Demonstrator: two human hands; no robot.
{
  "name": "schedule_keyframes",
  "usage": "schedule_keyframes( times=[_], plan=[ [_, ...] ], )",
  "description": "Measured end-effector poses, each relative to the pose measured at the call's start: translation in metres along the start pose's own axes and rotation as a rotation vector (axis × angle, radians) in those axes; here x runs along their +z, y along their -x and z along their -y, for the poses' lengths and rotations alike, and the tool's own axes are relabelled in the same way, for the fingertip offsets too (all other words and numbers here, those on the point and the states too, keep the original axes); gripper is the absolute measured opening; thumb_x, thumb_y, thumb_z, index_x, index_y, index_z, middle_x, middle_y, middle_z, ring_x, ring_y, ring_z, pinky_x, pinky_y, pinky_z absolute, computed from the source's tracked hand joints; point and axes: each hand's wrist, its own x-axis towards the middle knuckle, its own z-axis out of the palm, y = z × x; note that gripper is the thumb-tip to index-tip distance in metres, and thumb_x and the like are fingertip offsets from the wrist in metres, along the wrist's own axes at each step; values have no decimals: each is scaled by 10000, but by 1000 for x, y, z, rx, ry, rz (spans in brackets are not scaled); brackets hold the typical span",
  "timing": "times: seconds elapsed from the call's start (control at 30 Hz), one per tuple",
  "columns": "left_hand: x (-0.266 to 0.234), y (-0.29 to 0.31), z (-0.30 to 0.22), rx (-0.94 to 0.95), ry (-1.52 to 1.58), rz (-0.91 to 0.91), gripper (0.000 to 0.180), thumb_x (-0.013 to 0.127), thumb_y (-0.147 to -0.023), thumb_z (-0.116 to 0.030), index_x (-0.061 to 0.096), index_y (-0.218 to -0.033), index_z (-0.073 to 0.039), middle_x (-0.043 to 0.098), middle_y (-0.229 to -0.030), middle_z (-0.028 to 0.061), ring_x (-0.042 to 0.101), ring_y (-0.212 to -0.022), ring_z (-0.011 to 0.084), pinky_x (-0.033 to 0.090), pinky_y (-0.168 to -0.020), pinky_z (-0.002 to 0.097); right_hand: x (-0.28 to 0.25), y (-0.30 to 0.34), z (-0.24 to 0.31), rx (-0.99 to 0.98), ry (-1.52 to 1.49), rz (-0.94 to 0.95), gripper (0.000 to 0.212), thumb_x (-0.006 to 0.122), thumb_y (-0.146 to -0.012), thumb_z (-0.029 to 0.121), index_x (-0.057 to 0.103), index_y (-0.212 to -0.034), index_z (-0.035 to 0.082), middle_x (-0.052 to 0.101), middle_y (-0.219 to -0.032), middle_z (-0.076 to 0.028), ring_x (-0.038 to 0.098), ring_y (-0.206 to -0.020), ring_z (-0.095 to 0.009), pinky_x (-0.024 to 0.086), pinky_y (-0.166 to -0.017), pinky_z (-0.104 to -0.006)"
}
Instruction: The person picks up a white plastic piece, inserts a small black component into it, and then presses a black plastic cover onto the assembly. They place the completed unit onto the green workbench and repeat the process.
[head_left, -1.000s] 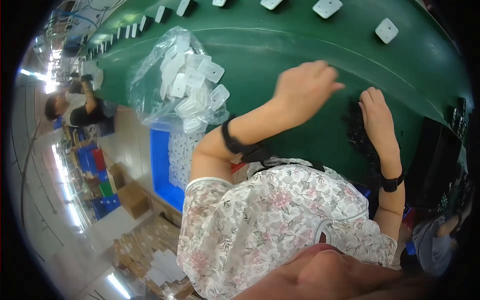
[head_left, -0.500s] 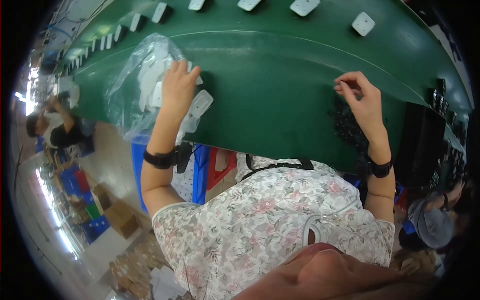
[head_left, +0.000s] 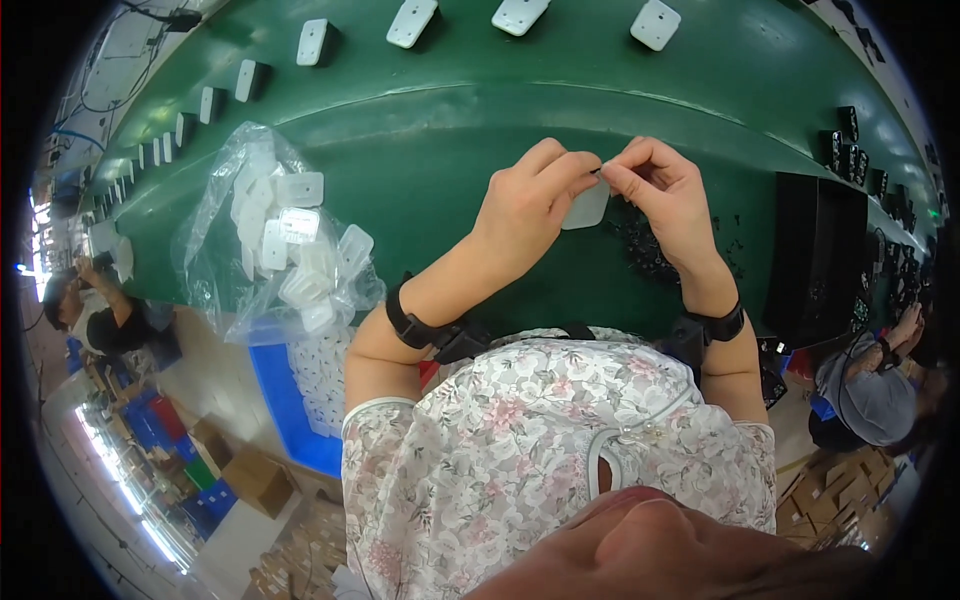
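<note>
My left hand (head_left: 535,205) is closed on a flat white plastic cover (head_left: 586,208) with rounded corners, which hangs below its fingertips. My right hand (head_left: 668,195) meets it at the cover's upper edge, thumb and forefinger pinched together. A tiny black part (head_left: 597,171) shows between the fingertips of the two hands; its exact shape is too small to tell. Under my right wrist lies a heap of small black parts (head_left: 645,250). To the left, a clear plastic bag (head_left: 215,225) spills more white covers (head_left: 300,189) onto the green surface.
White box-shaped housings (head_left: 655,25) stand in a row on the green conveyor belt (head_left: 570,60) at the far side. A black bin (head_left: 815,255) and black parts are at the right. A blue crate (head_left: 275,400) sits below the bag. Other people work at both sides.
My left hand has left the bag and moved right with a white cover. My right hand has moved left to meet it. The housings at the far side have shifted left.
</note>
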Motion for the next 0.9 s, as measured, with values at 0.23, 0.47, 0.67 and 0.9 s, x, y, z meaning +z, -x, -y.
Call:
schedule_keyframes(
  times=[0.23,0.47,0.67,0.9],
  plan=[
    [12,4,6,-29,74,24,161,606,-818,35,604,-968,-22,567,-801,106,620,-626,229,501,-518,319,-6,4,-4,-48,279,-40,53,647,-849,50,607,-837,18,546,-789,14,466,-665,-52,364,-604,-190],
    [7,4,7,-612,890,43,125,513,-916,14,522,-1024,76,564,-910,101,671,-796,194,568,-679,281,7,7,-3,-342,546,-138,56,662,-812,27,611,-829,8,529,-747,-9,415,-587,-71,313,-501,-218],
    [9,8,4,-609,954,51,91,516,-915,12,526,-971,84,547,-958,88,673,-827,218,561,-782,294,13,1,-9,-523,754,-202,72,667,-782,17,596,-789,14,515,-709,-29,422,-559,-113,327,-491,-240],
    [8,9,5,-232,619,-85,36,562,-876,39,562,-902,65,519,-899,89,638,-728,168,563,-675,261,16,3,-5,-184,438,-97,98,646,-799,36,554,-767,32,484,-674,-54,437,-553,-169,350,-489,-278]
  ],
)
